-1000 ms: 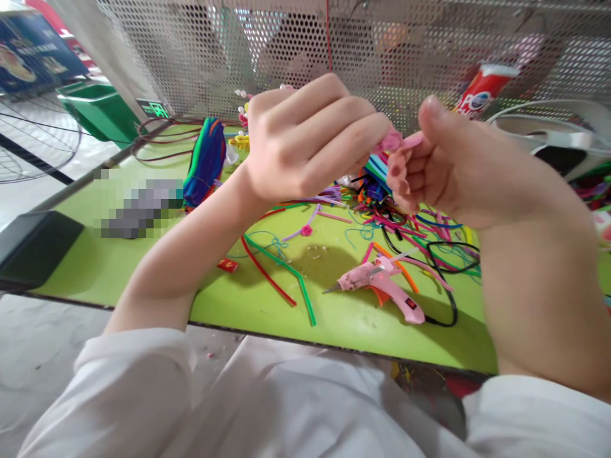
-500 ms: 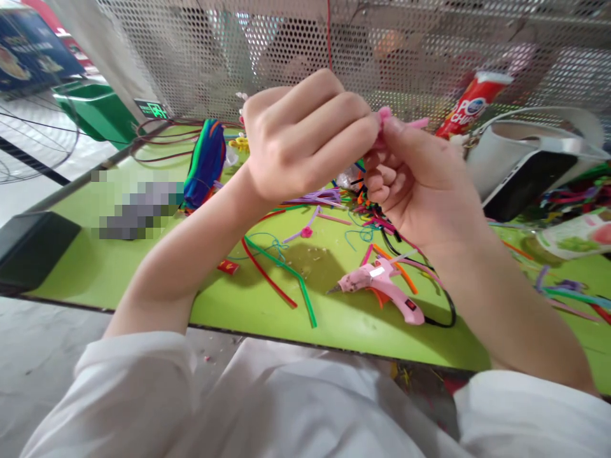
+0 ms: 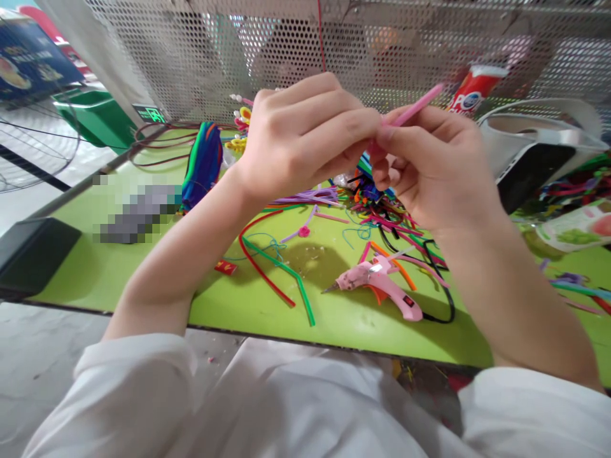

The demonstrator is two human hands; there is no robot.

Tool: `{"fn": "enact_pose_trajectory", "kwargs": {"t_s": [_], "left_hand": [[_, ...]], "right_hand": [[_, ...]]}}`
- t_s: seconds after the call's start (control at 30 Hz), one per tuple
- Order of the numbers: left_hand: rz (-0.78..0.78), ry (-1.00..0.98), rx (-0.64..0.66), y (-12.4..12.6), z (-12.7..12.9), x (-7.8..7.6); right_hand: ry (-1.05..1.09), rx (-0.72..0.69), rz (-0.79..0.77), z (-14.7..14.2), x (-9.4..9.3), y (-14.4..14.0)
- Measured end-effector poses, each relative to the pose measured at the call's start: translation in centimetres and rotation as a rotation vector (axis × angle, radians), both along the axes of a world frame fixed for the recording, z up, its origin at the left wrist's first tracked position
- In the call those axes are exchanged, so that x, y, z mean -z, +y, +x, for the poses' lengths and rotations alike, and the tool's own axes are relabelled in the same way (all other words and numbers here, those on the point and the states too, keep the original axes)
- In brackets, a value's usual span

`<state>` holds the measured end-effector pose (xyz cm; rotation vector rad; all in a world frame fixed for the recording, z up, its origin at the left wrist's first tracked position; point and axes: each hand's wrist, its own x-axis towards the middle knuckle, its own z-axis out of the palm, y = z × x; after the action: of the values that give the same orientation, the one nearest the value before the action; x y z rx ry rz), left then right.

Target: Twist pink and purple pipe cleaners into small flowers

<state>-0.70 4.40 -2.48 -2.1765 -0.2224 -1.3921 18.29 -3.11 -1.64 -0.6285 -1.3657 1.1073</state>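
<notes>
Both of my hands are raised above a lime-green table [image 3: 248, 305], fingertips meeting. My left hand [image 3: 305, 137] and my right hand [image 3: 429, 162] pinch the same pink pipe cleaner [image 3: 415, 107]. Its free end sticks up to the right past my right fingers; the rest is hidden between my fingers. Below the hands lies a pink glue gun [image 3: 382, 286] with a black cord, nozzle pointing left.
A heap of loose coloured pipe cleaners [image 3: 382, 216] lies mid-table, with a red [image 3: 262, 267] and a green one [image 3: 291, 277] nearer me. A bundle of coloured stems [image 3: 203, 162] lies left, a black box [image 3: 33, 251] at the far-left edge, a perforated metal screen [image 3: 305, 44] behind.
My right hand has turned from thumb-up to palm-down and closed in on my left hand. The pink pipe cleaner's end now sticks out straight, up and to the right.
</notes>
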Motion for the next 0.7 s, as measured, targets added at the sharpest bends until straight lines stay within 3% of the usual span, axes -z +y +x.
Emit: {"fn": "enact_pose_trajectory", "kwargs": {"t_s": [0.1,0.27,0.47,0.7], "left_hand": [[0.015,-0.068,0.033,-0.6,0.9,-0.3],[-0.059,-0.096,0.284,-1.1,1.6,-0.9],[-0.204,0.019,0.283,-1.1,0.8,-1.5],[-0.395,-0.081,0.476,-0.8,1.3,-0.5]], "right_hand": [[0.041,0.014,0.055,-0.2,0.1,0.0],[0.033,0.059,0.103,-0.1,0.1,0.1],[-0.096,0.134,0.241,0.5,0.2,0.4],[-0.312,0.181,0.487,1.5,0.7,0.8]]}}
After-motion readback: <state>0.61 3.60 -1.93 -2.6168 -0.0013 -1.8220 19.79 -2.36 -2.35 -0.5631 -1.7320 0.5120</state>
